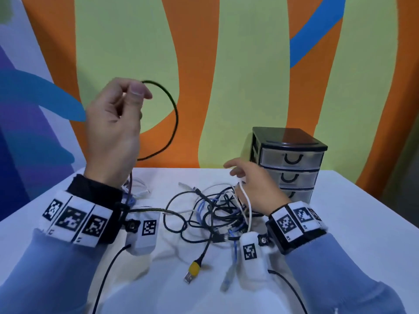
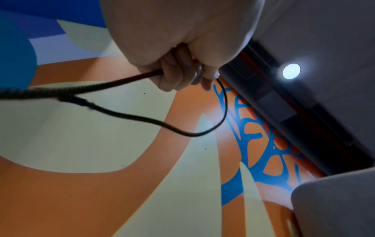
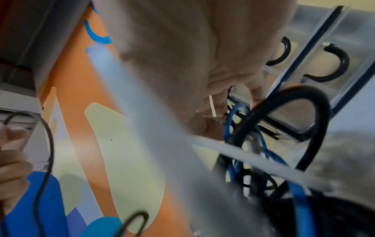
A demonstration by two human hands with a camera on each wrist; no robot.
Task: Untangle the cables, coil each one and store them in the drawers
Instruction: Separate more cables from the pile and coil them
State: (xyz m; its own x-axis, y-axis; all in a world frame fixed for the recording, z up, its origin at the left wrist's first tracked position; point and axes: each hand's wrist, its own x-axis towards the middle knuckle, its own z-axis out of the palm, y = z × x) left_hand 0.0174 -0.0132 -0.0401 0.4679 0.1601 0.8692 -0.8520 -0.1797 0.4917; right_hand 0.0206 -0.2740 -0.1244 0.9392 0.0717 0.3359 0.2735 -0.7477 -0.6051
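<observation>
Fingers (image 1: 136, 91) of the left hand (image 1: 113, 132) pinch the black cable (image 1: 174, 114) high, drawing it free while right hand (image 1: 251, 191) fingers, curled round a white cable (image 1: 248, 205), pin the tangle (image 1: 213, 214) below.

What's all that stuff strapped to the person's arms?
Both arms wear light blue sleeves. Each wrist has a white band printed with black square codes on a black strap. A small white camera pod with its own code hangs under each, trailing a thin black wire.
</observation>
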